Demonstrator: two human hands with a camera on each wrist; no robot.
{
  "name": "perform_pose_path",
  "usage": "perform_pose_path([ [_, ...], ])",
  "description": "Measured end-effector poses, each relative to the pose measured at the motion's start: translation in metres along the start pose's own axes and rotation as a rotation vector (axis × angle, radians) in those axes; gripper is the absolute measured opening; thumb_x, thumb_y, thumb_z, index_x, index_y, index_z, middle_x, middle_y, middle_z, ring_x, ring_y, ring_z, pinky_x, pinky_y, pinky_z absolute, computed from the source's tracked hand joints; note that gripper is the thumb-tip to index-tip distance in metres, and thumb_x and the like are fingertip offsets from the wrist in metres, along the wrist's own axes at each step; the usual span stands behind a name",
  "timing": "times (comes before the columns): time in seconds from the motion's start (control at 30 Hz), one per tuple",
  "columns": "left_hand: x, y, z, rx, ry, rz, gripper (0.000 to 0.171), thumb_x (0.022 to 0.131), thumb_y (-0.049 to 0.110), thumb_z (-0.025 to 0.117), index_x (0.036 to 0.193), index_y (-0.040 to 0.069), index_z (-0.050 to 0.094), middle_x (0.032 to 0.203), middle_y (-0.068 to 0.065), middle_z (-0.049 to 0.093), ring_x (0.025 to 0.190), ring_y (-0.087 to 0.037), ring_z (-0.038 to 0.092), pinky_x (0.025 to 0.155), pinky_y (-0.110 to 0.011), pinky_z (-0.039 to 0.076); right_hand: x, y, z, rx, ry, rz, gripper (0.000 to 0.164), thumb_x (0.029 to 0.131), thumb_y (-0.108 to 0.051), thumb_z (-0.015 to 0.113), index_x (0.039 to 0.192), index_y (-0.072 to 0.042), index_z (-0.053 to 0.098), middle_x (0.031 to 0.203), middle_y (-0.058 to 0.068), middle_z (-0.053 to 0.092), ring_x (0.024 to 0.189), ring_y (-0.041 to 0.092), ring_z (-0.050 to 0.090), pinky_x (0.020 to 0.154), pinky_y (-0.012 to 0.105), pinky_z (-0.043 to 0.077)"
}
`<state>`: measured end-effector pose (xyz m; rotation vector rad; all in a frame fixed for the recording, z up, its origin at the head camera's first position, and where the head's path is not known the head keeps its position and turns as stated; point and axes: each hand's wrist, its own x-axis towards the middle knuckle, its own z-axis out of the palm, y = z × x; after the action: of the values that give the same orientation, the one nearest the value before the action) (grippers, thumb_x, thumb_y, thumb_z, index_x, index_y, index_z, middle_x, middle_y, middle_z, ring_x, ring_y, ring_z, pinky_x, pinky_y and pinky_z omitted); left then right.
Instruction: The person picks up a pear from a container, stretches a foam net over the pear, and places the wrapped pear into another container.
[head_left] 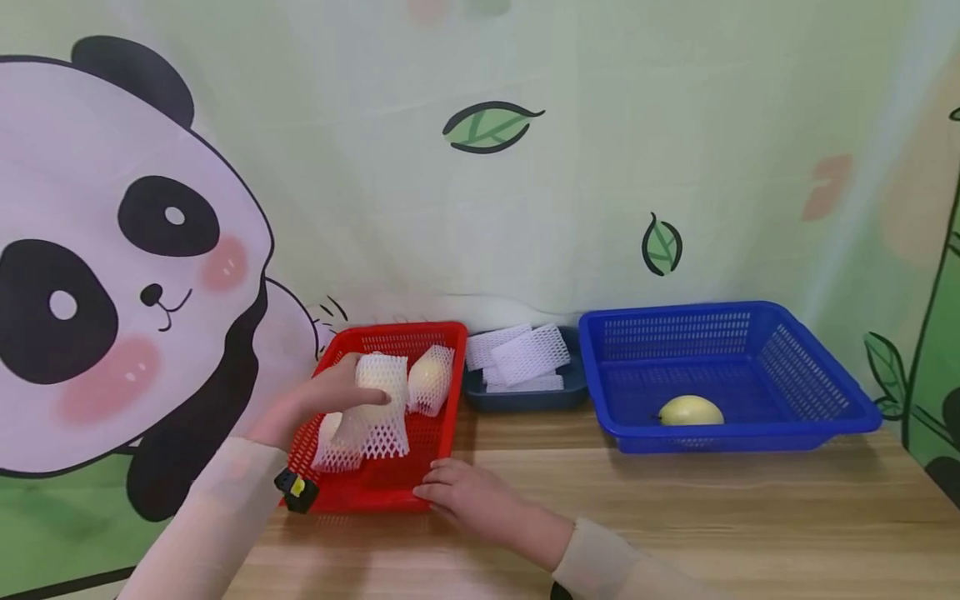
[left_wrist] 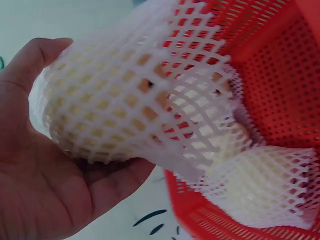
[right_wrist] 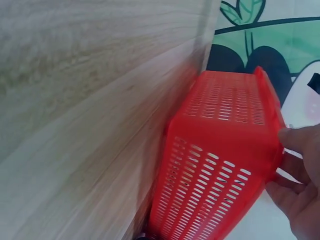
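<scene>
In the left wrist view, my left hand [left_wrist: 45, 165] holds a pale yellow pear [left_wrist: 100, 95] covered by a white foam net sleeve [left_wrist: 190, 145]. The sleeve's open end hangs past the fruit. This hand [head_left: 337, 392] is over the red basket [head_left: 390, 500]. Inside lie another netted pear [head_left: 430, 379] at the back right and one [head_left: 335, 442] at the left, partly covered by the held sleeve. My right hand [head_left: 480, 500] grips the basket's near right rim corner; the right wrist view shows its fingers [right_wrist: 285, 195] against the red rim.
A dark blue tray [head_left: 525, 401] with several flat foam net sleeves [head_left: 525, 354] stands between the baskets. At the right is a larger blue basket [head_left: 720, 439] with one bare pear [head_left: 692, 410]. Behind the wooden table [head_left: 675, 508] hangs a panda-print cloth [head_left: 562, 208].
</scene>
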<state>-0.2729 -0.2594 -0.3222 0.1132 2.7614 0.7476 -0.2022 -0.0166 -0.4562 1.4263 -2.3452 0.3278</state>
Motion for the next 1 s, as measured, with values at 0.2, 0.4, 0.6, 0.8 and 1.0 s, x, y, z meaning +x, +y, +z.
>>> perform_pose_path([
  [0.2, 0.012, -0.009, 0.022, 0.058, -0.112, -0.057, 0.102, 0.083, 0.036, 0.081, 0.156, -0.006, 0.022, 0.156, -0.03, 0.04, 0.129, -0.041, 0.052, 0.108, -0.058, 0.051, 0.001, -0.001, 0.002, -0.022, 0.0, 0.012, 0.03, 0.092, -0.016, 0.075, 0.122, -0.017, 0.076, 0.116, 0.0, 0.078, 0.12, 0.019, 0.07, 0.1, 0.028, 0.058],
  [0.4, 0.022, -0.016, 0.039, 0.037, -0.206, -0.144, 0.111, 0.083, 0.04, 0.081, 0.16, -0.004, 0.015, 0.159, -0.029, 0.037, 0.124, -0.037, 0.056, 0.107, -0.055, 0.053, 0.003, -0.003, -0.002, -0.01, -0.045, 0.046, 0.031, 0.092, -0.017, 0.075, 0.123, -0.019, 0.076, 0.118, -0.001, 0.078, 0.122, 0.018, 0.069, 0.098, 0.027, 0.059],
  [0.6, 0.035, -0.012, 0.046, 0.018, -0.255, -0.233, 0.113, 0.08, 0.041, 0.084, 0.162, 0.002, 0.017, 0.158, -0.025, 0.04, 0.121, -0.033, 0.055, 0.11, -0.054, 0.051, 0.007, 0.0, -0.007, -0.022, -0.087, 0.034, 0.032, 0.092, -0.018, 0.075, 0.123, -0.019, 0.076, 0.118, -0.001, 0.078, 0.121, 0.017, 0.069, 0.102, 0.028, 0.057],
  [0.8, 0.043, -0.005, 0.054, 0.003, -0.263, -0.334, 0.113, 0.075, 0.041, 0.089, 0.162, 0.01, 0.024, 0.152, -0.021, 0.046, 0.123, -0.035, 0.053, 0.113, -0.058, 0.047, 0.008, 0.001, -0.008, -0.071, -0.068, -0.01, 0.027, 0.093, -0.017, 0.074, 0.119, -0.021, 0.078, 0.114, -0.002, 0.079, 0.118, 0.016, 0.07, 0.1, 0.024, 0.057],
  [1.0, 0.052, -0.002, 0.063, -0.026, -0.245, -0.426, 0.096, 0.067, 0.042, 0.093, 0.14, 0.007, 0.043, 0.128, -0.018, 0.058, 0.118, -0.035, 0.055, 0.112, -0.057, 0.048, 0.006, 0.001, -0.006, -0.116, -0.017, -0.032, 0.025, 0.092, -0.019, 0.074, 0.116, -0.023, 0.079, 0.111, -0.005, 0.079, 0.115, 0.013, 0.071, 0.097, 0.022, 0.057],
])
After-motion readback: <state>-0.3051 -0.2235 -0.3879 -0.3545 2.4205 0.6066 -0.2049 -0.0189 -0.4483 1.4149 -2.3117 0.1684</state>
